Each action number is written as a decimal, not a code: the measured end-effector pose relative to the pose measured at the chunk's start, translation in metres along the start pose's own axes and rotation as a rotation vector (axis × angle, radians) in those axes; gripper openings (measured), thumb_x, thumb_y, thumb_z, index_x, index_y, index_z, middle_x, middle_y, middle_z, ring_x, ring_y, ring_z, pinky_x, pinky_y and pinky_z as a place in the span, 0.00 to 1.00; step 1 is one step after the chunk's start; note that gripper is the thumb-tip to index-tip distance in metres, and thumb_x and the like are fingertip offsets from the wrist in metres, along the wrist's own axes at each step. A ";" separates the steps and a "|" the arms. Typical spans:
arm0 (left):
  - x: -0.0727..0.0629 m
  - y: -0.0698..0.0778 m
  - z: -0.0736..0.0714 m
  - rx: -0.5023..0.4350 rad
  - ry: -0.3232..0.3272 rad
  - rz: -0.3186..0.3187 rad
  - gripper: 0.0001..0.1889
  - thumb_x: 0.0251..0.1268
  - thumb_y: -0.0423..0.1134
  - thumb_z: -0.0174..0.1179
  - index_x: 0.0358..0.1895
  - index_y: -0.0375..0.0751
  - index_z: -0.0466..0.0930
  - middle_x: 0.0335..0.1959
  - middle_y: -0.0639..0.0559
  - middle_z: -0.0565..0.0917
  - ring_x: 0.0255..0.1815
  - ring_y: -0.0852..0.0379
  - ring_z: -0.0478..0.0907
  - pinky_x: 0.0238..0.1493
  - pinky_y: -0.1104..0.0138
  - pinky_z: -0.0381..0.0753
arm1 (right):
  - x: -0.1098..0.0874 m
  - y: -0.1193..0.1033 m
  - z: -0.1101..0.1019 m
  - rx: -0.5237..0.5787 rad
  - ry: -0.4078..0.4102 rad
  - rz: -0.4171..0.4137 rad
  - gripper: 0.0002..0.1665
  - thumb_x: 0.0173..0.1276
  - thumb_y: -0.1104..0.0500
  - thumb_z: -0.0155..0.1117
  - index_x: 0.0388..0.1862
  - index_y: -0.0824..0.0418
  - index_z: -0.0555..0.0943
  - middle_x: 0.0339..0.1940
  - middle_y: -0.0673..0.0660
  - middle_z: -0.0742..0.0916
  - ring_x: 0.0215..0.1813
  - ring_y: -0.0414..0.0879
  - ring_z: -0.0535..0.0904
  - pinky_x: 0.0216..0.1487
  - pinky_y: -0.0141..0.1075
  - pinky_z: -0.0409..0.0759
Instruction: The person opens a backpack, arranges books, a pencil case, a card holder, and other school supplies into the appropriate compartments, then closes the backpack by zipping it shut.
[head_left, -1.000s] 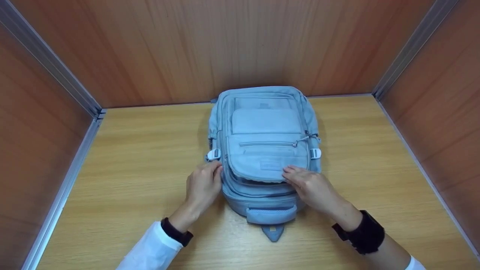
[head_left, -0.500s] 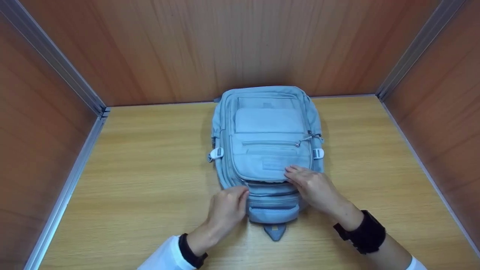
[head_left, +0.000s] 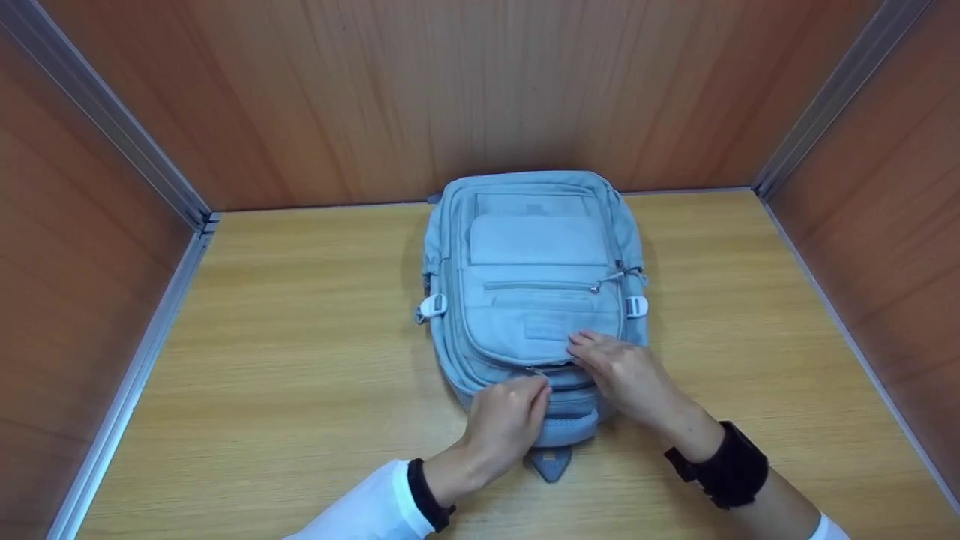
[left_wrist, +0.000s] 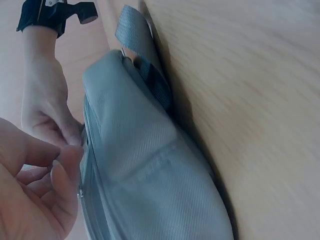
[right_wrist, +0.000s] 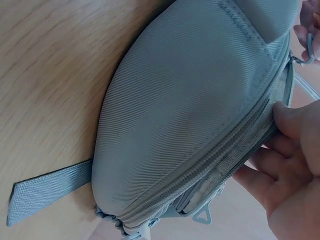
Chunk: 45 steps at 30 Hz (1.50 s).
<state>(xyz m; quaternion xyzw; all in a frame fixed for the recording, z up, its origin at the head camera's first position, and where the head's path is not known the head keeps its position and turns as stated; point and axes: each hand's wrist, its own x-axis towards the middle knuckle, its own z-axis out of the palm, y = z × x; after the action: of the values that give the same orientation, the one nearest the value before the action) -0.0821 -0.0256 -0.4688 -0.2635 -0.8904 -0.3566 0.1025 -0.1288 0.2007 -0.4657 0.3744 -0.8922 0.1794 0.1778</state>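
A light blue-grey backpack (head_left: 536, 244) lies front side up, its top handle (head_left: 568, 430) towards the person. My left hand (head_left: 504, 421) pinches a zipper pull (right_wrist: 310, 46) at the top of the front compartment. In the right wrist view the slider sits close to those fingertips. My right hand (head_left: 630, 375) grips the edge of the front panel beside the zipper, with the thumb (right_wrist: 287, 119) on one side and curled fingers on the other. Between the two hands the compartment gapes; its inside is hidden in the head view.
The wooden table (head_left: 315, 300) is bounded by a back panel (head_left: 480, 97) and side panels with metal edge strips. White side buckles (head_left: 433, 306) sit on both flanks of the bag. A webbing strap (right_wrist: 50, 190) sticks out onto the table.
My left hand has moved from the bag's left side round its top edge to the right, drawing the zipper pull along. The compartment's gap has narrowed; my right hand has stayed in place.
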 end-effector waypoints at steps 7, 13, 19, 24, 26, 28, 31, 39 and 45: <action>0.003 0.004 0.006 -0.022 0.038 0.011 0.06 0.74 0.33 0.62 0.38 0.41 0.88 0.29 0.55 0.88 0.27 0.64 0.83 0.26 0.73 0.80 | -0.003 -0.005 0.001 -0.001 0.037 -0.027 0.20 0.60 0.71 0.78 0.52 0.67 0.88 0.53 0.63 0.90 0.57 0.57 0.88 0.57 0.52 0.85; 0.001 0.003 0.003 -0.140 0.102 -0.046 0.06 0.72 0.34 0.65 0.45 0.41 0.91 0.35 0.54 0.92 0.32 0.67 0.86 0.29 0.77 0.80 | -0.007 -0.023 0.005 0.021 0.108 -0.169 0.23 0.60 0.66 0.79 0.55 0.66 0.86 0.50 0.60 0.92 0.54 0.53 0.89 0.57 0.57 0.85; -0.002 0.000 0.001 -0.274 0.063 -0.058 0.12 0.75 0.41 0.66 0.55 0.43 0.89 0.40 0.55 0.92 0.33 0.73 0.84 0.31 0.80 0.80 | -0.008 -0.032 0.014 0.089 0.230 -0.215 0.16 0.80 0.56 0.63 0.52 0.69 0.87 0.45 0.59 0.92 0.45 0.50 0.91 0.50 0.52 0.88; -0.003 -0.012 -0.002 -0.155 0.124 0.111 0.09 0.70 0.36 0.67 0.49 0.41 0.91 0.34 0.55 0.91 0.20 0.71 0.73 0.23 0.79 0.71 | -0.009 -0.033 0.018 0.165 0.272 -0.175 0.14 0.80 0.60 0.60 0.50 0.68 0.88 0.43 0.59 0.93 0.43 0.50 0.91 0.51 0.47 0.88; -0.003 -0.018 -0.005 0.004 0.186 0.227 0.08 0.64 0.32 0.67 0.44 0.41 0.91 0.38 0.54 0.91 0.29 0.65 0.79 0.30 0.76 0.76 | -0.009 -0.035 0.018 0.192 0.284 -0.165 0.12 0.79 0.61 0.61 0.48 0.67 0.89 0.43 0.59 0.93 0.43 0.50 0.91 0.51 0.46 0.88; -0.001 -0.023 -0.009 0.190 0.242 0.326 0.08 0.61 0.31 0.68 0.42 0.41 0.91 0.40 0.51 0.91 0.36 0.57 0.83 0.36 0.70 0.81 | -0.009 -0.036 0.018 0.212 0.287 -0.159 0.12 0.79 0.61 0.63 0.47 0.66 0.90 0.42 0.58 0.93 0.43 0.50 0.91 0.51 0.46 0.88; 0.002 -0.030 -0.014 0.404 0.255 0.402 0.12 0.62 0.32 0.67 0.48 0.40 0.90 0.49 0.45 0.90 0.49 0.48 0.85 0.52 0.61 0.86 | -0.008 -0.040 0.018 0.247 0.287 -0.147 0.08 0.71 0.67 0.71 0.46 0.66 0.90 0.42 0.58 0.93 0.43 0.50 0.91 0.50 0.45 0.88; 0.006 -0.045 -0.022 0.807 0.040 0.488 0.18 0.65 0.30 0.69 0.58 0.37 0.86 0.60 0.39 0.86 0.64 0.42 0.82 0.67 0.55 0.78 | -0.007 -0.045 0.017 0.279 0.353 -0.178 0.20 0.48 0.77 0.78 0.44 0.70 0.89 0.40 0.60 0.93 0.40 0.53 0.92 0.44 0.40 0.89; 0.010 -0.046 -0.025 0.843 0.036 0.513 0.13 0.64 0.28 0.70 0.52 0.33 0.87 0.52 0.37 0.88 0.56 0.43 0.87 0.59 0.57 0.84 | -0.014 -0.036 0.014 0.302 0.384 -0.157 0.19 0.50 0.77 0.75 0.44 0.71 0.89 0.40 0.62 0.92 0.38 0.53 0.92 0.44 0.36 0.89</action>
<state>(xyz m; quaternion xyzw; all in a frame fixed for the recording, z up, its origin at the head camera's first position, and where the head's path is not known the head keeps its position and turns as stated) -0.1151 -0.0669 -0.4734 -0.4037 -0.8617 0.0669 0.3001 -0.0957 0.1790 -0.4770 0.4238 -0.7734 0.3643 0.2993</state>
